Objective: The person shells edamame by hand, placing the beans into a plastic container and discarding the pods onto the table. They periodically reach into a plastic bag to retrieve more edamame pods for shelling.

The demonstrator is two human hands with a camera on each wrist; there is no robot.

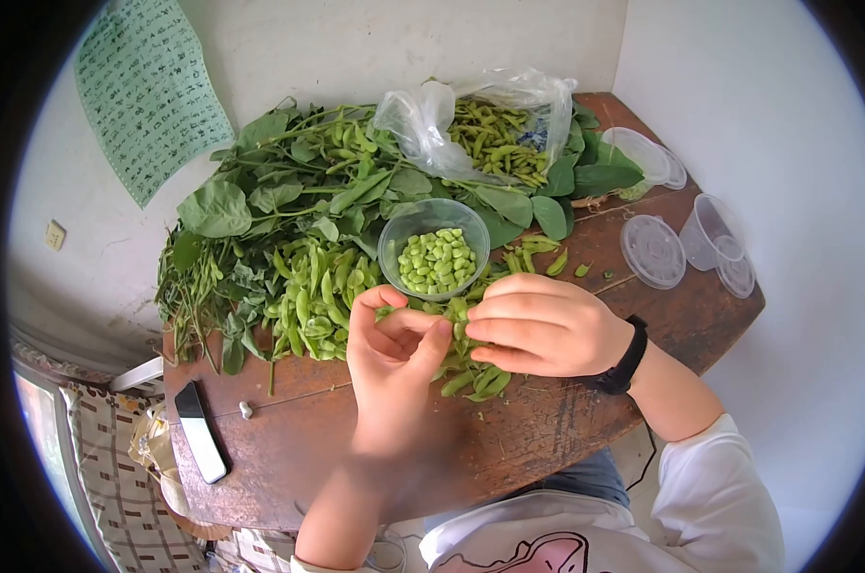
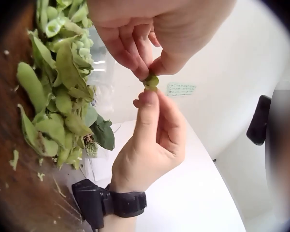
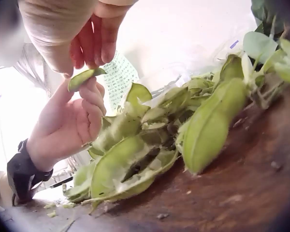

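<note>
In the head view the left hand [image 1: 392, 368] and right hand [image 1: 558, 328] meet just below a clear plastic bowl [image 1: 387, 250] of shelled green beans [image 1: 436, 263]. Between them is a green pod [image 3: 84, 79], pinched from both sides by fingertips and thumbs in the wrist views. In the left wrist view the left hand [image 2: 169, 29] is above the pod [image 2: 151, 82], with the right hand [image 2: 147, 145] below. The right wrist view shows the right hand [image 3: 70, 34] above and the left hand [image 3: 67, 125] beneath. Loose pods [image 1: 322, 291] lie around the bowl.
Leafy stalks [image 1: 289, 181] cover the table's back, beside a plastic bag [image 1: 421, 124] of pods. Plastic lids [image 1: 653, 251] and a clear cup [image 1: 704, 232] stand right. A phone [image 1: 201, 437] and a small pale object [image 1: 246, 410] lie at the left on the wooden table [image 1: 299, 468].
</note>
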